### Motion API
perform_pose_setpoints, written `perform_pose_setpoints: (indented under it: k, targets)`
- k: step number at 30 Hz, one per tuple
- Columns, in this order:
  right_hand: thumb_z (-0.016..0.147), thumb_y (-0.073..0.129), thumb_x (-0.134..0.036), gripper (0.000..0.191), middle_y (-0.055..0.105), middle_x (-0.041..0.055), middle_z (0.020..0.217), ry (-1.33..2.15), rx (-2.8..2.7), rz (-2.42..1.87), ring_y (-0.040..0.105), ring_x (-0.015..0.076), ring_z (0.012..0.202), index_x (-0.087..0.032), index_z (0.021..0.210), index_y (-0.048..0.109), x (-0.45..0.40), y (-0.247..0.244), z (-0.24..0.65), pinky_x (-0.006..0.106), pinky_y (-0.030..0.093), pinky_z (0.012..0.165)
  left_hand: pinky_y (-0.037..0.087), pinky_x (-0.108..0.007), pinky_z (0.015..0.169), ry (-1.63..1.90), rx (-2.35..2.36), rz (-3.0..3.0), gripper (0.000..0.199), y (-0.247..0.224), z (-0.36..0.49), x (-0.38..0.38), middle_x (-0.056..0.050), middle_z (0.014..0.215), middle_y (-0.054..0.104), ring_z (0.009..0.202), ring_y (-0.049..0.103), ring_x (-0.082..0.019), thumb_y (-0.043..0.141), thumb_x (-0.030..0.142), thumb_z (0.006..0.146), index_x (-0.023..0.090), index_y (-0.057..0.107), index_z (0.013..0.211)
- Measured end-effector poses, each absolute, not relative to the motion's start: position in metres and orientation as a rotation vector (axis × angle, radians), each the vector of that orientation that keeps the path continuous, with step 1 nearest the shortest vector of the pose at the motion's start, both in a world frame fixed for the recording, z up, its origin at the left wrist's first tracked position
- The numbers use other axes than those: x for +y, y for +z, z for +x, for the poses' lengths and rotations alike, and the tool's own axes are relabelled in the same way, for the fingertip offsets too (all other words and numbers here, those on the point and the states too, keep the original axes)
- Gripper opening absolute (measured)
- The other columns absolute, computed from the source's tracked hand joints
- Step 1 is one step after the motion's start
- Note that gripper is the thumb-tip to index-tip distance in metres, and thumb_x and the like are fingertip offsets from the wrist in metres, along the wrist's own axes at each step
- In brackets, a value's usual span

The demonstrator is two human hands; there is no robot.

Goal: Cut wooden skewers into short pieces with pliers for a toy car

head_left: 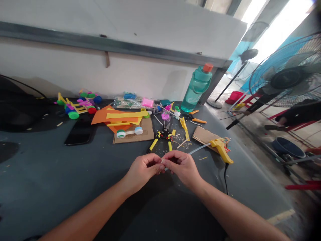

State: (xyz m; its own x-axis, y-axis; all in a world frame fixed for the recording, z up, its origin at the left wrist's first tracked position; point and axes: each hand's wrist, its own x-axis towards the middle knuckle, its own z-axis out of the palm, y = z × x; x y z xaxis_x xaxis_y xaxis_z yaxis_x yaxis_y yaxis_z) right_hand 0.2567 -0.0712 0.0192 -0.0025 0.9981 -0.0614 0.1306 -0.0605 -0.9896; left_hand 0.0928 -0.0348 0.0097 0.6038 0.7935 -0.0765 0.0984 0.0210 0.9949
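My left hand (pixel 146 168) and my right hand (pixel 182 166) meet over the front middle of the table, thumbs and fingertips pinched together. Between them is a small pale piece (pixel 163 161), mostly covered by the fingers, so I cannot make out its kind. A translucent glue stick (pixel 199 148) runs from the back of the yellow glue gun (pixel 222 149) towards my right hand and passes behind it. Just beyond both hands lie pliers with yellow-and-black handles (pixel 165 135), spread apart. Two bottle caps joined by a pale stick (pixel 130 132) rest on the cardboard (pixel 147 134).
Orange and yellow paper sheets (pixel 100 116) lie behind the cardboard, near a black phone (pixel 79 132). Colourful wheeled models (pixel 81 105) stand at the back left. A teal water bottle (pixel 195 88) is at the back right. Beyond the table's right edge stands a fan (pixel 286 78).
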Motion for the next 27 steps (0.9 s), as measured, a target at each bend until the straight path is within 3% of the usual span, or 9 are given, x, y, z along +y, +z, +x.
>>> perform_pose_setpoints:
  k: [3,6,8,11,14,18,20,23,27]
  targets:
    - [0.082,0.059,-0.032,0.014,0.065,0.001,0.073,0.799,-1.542,-1.512,0.058,0.0138,0.064,-0.019,0.081,0.064,-0.065,0.016,0.266,0.025,0.045,0.059,0.044,-0.027,0.071,0.74,0.973,1.72,0.019,0.009,0.088,-0.03,-0.002,0.076,0.066,0.075,0.06,-0.017,0.055,0.034,0.085,0.019,0.065,0.079]
    - [0.085,0.054,-0.035,0.021,0.065,0.0068,0.09,0.294,-1.738,-1.73,0.061,0.0193,0.079,-0.017,0.097,0.058,-0.054,0.009,0.277,0.03,0.045,0.071,0.043,-0.03,0.083,0.987,1.161,1.821,0.018,0.006,0.086,-0.021,-0.007,0.101,0.065,0.096,0.059,-0.021,0.055,0.034,0.084,0.019,0.064,0.08]
    - [0.085,0.053,-0.039,0.032,0.065,0.0108,0.095,0.157,-1.801,-1.894,0.062,0.0229,0.084,-0.015,0.107,0.051,-0.046,0.005,0.28,0.032,0.045,0.072,0.044,-0.03,0.081,1.024,1.181,1.714,0.021,0.003,0.086,-0.015,-0.01,0.114,0.06,0.103,0.057,-0.024,0.056,0.036,0.081,0.018,0.063,0.073]
    - [0.084,0.054,-0.038,0.042,0.066,0.013,0.096,0.208,-1.905,-2.107,0.065,0.026,0.082,-0.014,0.117,0.043,-0.035,0.002,0.279,0.032,0.044,0.066,0.046,-0.03,0.074,0.959,1.116,1.438,0.023,-0.001,0.09,-0.013,-0.01,0.102,0.064,0.094,0.06,-0.023,0.059,0.039,0.078,0.017,0.064,0.077]
    - [0.083,0.049,-0.026,0.043,0.068,0.0128,0.091,0.275,-1.968,-2.203,0.067,0.0273,0.077,-0.013,0.123,0.038,-0.031,0.001,0.276,0.032,0.043,0.064,0.044,-0.031,0.078,0.982,1.035,1.193,0.028,-0.001,0.093,-0.015,-0.006,0.086,0.066,0.089,0.06,-0.022,0.065,0.039,0.075,0.016,0.066,0.09]
    - [0.082,0.041,-0.018,0.043,0.068,0.0093,0.078,0.301,-1.959,-2.156,0.067,0.026,0.069,-0.011,0.125,0.035,-0.035,0.001,0.277,0.031,0.042,0.062,0.043,-0.028,0.08,1.016,0.952,0.935,0.024,0.004,0.094,-0.017,-0.008,0.099,0.064,0.093,0.058,-0.02,0.073,0.036,0.068,0.014,0.064,0.073]
    - [0.082,0.04,-0.017,0.046,0.067,0.0076,0.076,0.257,-1.95,-2.074,0.066,0.025,0.066,-0.01,0.126,0.032,-0.041,0.002,0.277,0.031,0.043,0.062,0.044,-0.026,0.075,0.995,0.902,0.867,0.024,0.007,0.094,-0.017,-0.006,0.094,0.064,0.085,0.058,-0.017,0.074,0.034,0.068,0.014,0.06,0.068]
    - [0.082,0.04,-0.019,0.05,0.065,0.0098,0.085,0.153,-1.954,-1.866,0.065,0.0241,0.068,-0.009,0.13,0.028,-0.05,0.003,0.274,0.033,0.046,0.064,0.045,-0.024,0.066,0.954,0.806,0.837,0.024,0.014,0.092,-0.02,-0.002,0.08,0.06,0.073,0.056,-0.014,0.072,0.033,0.071,0.015,0.056,0.067]
    - [0.085,0.04,-0.018,0.052,0.057,0.0182,0.114,0.189,-1.943,-1.568,0.063,0.0239,0.091,-0.011,0.133,0.025,-0.061,0.004,0.262,0.036,0.05,0.077,0.045,-0.024,0.071,1.006,0.76,0.893,0.02,0.021,0.092,-0.028,-0.001,0.078,0.056,0.087,0.057,-0.017,0.068,0.032,0.076,0.018,0.056,0.069]
